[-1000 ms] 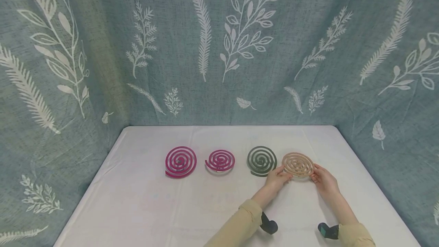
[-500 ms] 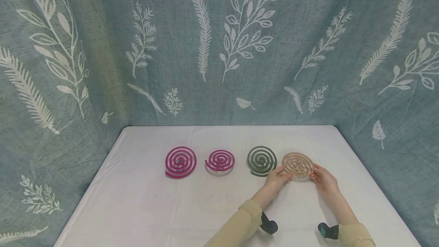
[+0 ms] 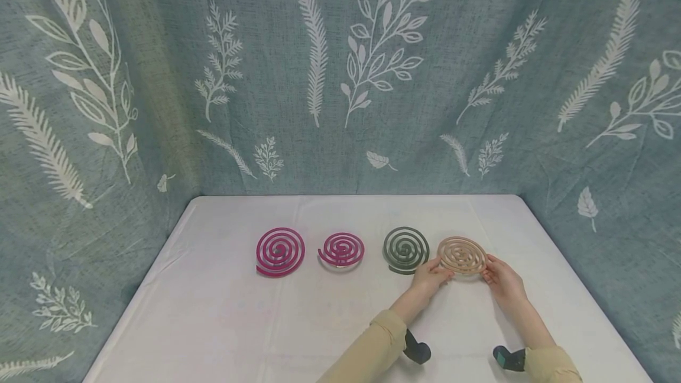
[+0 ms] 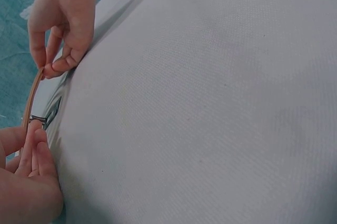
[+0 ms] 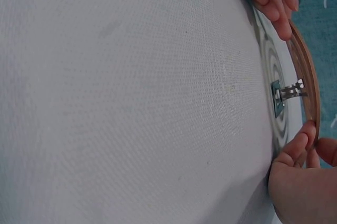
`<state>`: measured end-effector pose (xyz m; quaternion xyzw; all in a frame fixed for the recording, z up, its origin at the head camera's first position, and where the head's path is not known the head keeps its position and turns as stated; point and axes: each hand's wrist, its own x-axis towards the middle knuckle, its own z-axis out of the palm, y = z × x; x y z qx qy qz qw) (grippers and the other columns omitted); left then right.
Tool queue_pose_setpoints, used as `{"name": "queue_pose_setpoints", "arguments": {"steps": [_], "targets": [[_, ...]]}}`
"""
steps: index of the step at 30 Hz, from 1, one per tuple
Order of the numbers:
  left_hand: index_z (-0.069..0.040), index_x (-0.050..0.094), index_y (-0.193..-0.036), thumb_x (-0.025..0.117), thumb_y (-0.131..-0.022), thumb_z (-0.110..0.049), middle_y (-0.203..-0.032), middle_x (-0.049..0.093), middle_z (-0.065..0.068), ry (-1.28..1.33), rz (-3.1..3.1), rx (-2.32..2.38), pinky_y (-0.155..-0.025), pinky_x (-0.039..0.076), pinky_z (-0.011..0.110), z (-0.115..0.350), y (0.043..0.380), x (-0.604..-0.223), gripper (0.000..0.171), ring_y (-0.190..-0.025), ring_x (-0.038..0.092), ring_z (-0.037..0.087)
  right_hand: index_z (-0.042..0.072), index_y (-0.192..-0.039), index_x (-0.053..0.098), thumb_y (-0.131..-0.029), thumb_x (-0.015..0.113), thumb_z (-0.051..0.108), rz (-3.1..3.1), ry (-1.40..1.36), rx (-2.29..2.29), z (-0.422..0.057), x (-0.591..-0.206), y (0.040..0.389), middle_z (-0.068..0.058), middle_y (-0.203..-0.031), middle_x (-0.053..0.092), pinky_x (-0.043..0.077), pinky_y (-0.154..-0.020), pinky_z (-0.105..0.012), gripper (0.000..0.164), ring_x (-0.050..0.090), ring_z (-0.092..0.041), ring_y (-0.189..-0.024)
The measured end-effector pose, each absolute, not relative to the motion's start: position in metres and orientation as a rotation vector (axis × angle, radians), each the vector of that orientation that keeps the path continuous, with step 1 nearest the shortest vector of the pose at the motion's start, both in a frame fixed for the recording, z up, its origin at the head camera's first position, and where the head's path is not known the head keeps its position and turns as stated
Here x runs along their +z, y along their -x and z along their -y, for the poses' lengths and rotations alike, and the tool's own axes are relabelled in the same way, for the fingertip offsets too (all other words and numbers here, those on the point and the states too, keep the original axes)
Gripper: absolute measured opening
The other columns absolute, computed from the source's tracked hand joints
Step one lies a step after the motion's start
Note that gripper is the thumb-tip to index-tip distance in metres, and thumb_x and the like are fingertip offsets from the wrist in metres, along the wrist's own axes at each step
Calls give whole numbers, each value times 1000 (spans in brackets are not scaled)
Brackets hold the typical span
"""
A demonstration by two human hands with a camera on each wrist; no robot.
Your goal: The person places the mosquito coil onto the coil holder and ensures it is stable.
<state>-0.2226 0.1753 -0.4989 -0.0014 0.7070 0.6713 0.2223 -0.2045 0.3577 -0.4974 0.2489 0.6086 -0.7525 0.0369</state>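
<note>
A tan mosquito coil (image 3: 461, 255) is held level above the white table by both hands. My left hand (image 3: 427, 279) pinches its left edge, and my right hand (image 3: 503, 281) pinches the right edge between thumb and fingers. Under the coil, the right wrist view shows a small metal stand (image 5: 293, 91) with a flat base on the table; the coil appears to sit on its upright. Just left of my left hand lies a dark green mosquito coil (image 3: 405, 249), close to the fingers.
Further left are a larger magenta mosquito coil (image 3: 280, 251) and a smaller magenta one (image 3: 341, 248), which looks raised on a stand. All are in a row on the white table (image 3: 223, 324). A blue-green leaf-patterned curtain (image 3: 330, 75) encloses the back and sides.
</note>
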Motion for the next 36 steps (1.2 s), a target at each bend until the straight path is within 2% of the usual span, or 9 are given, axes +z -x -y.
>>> {"name": "queue_pose_setpoints", "arguments": {"steps": [15,28,36], "targets": [[-5,47,-138,60,-90,-14,-91,70,4,0,-1954,1859,-82,53,24,-176,223,-501,50,-84,65,14,1,-151,4,-101,29,12,-1868,-759,-2316,-358,-496,204,15,-97,49,42,-81,-8,57,44,5,-88],[-5,46,-138,60,-90,-14,-91,70,4,3,-1947,1862,-82,53,24,-176,223,-501,51,-85,66,14,1,-151,4,-101,29,10,-1857,-758,-2324,-358,-497,203,18,-89,52,42,-81,-8,57,46,6,-85],[-5,46,-138,60,-90,-13,-91,70,3,1,-1947,1862,-82,53,25,-177,224,-502,51,-85,65,14,1,-151,5,-100,29,11,-1877,-760,-2313,-358,-497,203,17,-93,51,42,-82,-7,56,46,6,-88]]}}
